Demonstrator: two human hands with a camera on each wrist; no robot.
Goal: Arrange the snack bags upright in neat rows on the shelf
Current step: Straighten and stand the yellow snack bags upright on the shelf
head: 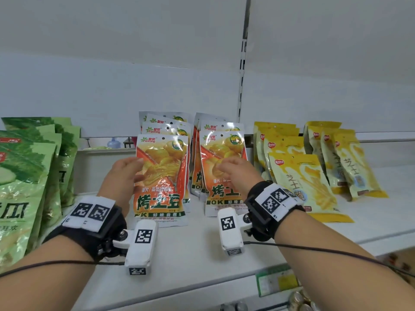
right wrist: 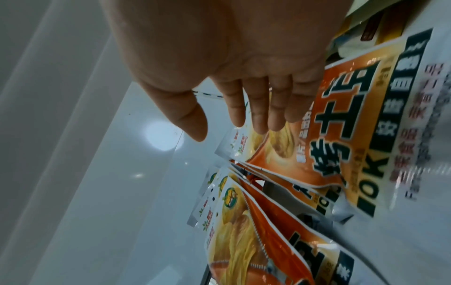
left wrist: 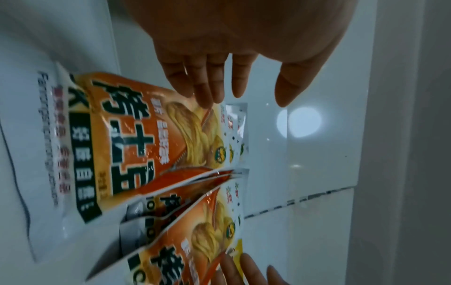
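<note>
- Two rows of orange snack bags stand leaning back on the white shelf [head: 197, 254], and the front bag of the left orange row [head: 160, 178] serves as the landmark here.
- The left hand [head: 122, 176] reaches to that landmark bag's left edge; in the left wrist view its fingers [left wrist: 207, 84] are stretched out straight, tips at the bag's face, thumb spread apart, gripping nothing.
- Just right of the landmark stands the front bag of the right orange row [head: 221, 171], with more orange bags stacked behind each front one.
- The right hand [head: 238, 173] lies against that right bag's front; the right wrist view shows its fingers [right wrist: 258, 108] extended and close together, thumb held apart, nothing clasped.
- Further right of the landmark, past the right orange row, two rows of yellow bags [head: 301, 182] lean back on the same shelf.
- Left of the landmark, beyond the left hand, stand green bags [head: 24, 176] in a row.
- Both wrists carry black straps with white marker blocks.
</note>
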